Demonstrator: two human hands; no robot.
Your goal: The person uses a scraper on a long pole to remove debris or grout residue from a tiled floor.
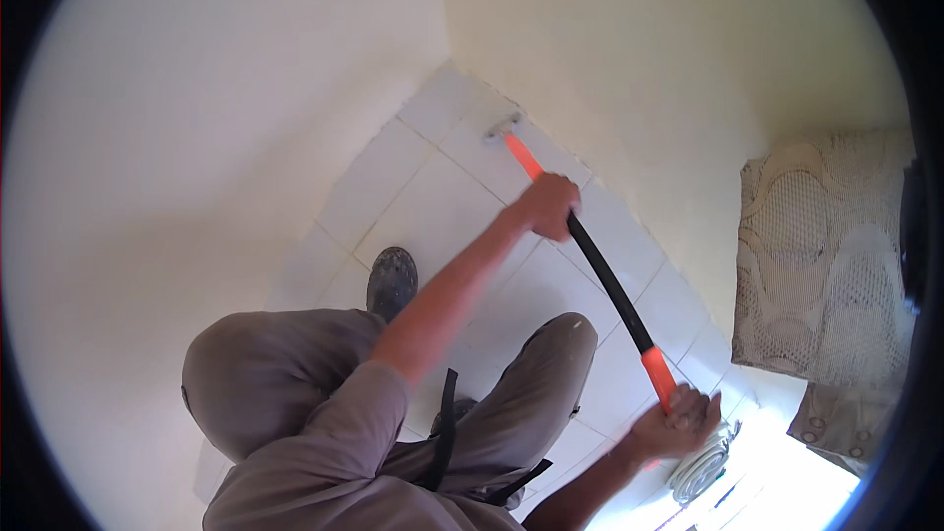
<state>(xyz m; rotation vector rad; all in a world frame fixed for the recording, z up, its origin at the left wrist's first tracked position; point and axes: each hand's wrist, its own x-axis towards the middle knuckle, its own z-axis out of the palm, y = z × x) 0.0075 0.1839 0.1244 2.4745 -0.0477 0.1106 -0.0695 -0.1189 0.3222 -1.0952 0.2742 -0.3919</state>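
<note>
A long-handled scraper (612, 285) with an orange and black shaft slants from the lower right toward the far corner. Its pale, wide head (502, 128) rests on the white floor tiles, close to the right wall's base. My left hand (551, 205) is wrapped round the shaft a short way behind that head, where orange meets black. At the other end, my right hand (680, 423) closes round the orange grip, thumb sticking out. Both arms reach forward over my bent knees.
Cream walls (226, 118) meet at the far corner, bordering the tiled floor (423, 192). My dark boot (392, 282) stands near the left wall. A patterned mesh curtain (826, 265) hangs at right. Below it lies a coiled pale hose or cable (700, 472), beside bright light.
</note>
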